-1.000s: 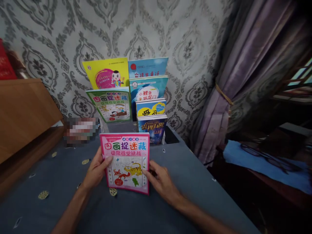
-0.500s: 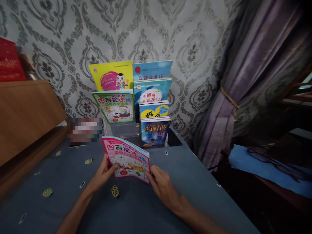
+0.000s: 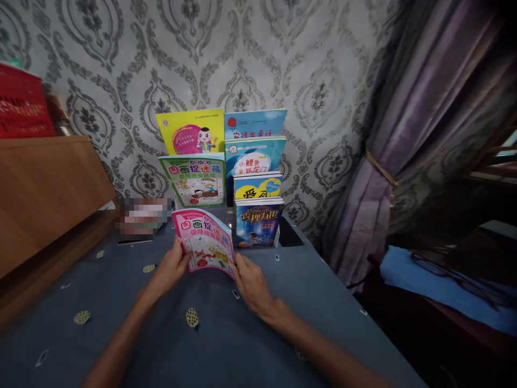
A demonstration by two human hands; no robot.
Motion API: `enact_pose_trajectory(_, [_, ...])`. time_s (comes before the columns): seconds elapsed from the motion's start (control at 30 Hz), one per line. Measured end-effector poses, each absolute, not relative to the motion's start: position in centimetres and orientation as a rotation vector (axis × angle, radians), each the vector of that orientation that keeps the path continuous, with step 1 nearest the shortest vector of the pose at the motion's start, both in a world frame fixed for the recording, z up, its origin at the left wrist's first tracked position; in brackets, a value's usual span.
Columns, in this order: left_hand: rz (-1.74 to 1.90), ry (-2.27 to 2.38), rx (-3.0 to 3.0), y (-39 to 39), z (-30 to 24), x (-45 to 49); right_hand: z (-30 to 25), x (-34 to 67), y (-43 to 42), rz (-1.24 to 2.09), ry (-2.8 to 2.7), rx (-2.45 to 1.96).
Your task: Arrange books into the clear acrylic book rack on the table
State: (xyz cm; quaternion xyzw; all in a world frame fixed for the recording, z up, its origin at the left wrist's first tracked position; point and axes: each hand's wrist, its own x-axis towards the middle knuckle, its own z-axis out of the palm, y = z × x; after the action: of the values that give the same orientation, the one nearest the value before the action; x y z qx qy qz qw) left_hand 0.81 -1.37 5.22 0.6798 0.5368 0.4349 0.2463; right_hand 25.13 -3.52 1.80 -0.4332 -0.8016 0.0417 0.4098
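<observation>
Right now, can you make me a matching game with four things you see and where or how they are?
1. pink book
2. yellow book
3. glasses
4. curtain

A. on the blue cloth
B. tied with a band
C. held by the left hand and right hand
D. behind the green book

Pairs: 1-C, 2-D, 3-A, 4-B
</observation>
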Motion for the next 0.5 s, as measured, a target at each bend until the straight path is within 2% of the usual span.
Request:
enact_pose_trajectory(0.23, [1.048, 1.695, 2.102, 2.1, 6.0, 0.1, 2.2, 23.1, -0.2, 0.099, -2.0, -1.114])
enact_pose_trajectory(0.5, [1.13, 1.746, 2.05, 2.9, 5.3, 0.3, 3.2, 23.2, 1.1, -0.021, -1.973, -1.178])
